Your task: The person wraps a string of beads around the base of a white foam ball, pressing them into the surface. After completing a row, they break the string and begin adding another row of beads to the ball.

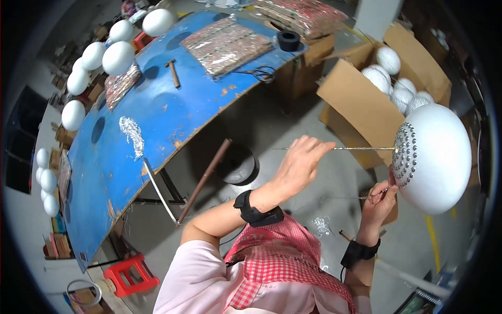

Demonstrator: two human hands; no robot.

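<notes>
A large white foam ball (439, 157) is at the right, with rows of silver beads (404, 153) curving round the end where a thin metal rod (363, 148) meets it. My left hand (300, 165) is closed around that rod, a little way left of the ball. Just under the beaded patch, my right hand (380, 201) pinches a bead strand (364, 198) close to the ball's surface. A thin line trails leftward from the strand. The fingertips of my right hand partly hide where the strand meets the ball.
A blue table (172, 120) carries a hammer (173, 73), scissors (261, 74), a bead pile (132, 137) and a wrapped pack (225, 46). White balls (118, 58) stand along its far-left side. An open carton (361, 99) holds silver balls. A red stool (130, 276) stands lower left.
</notes>
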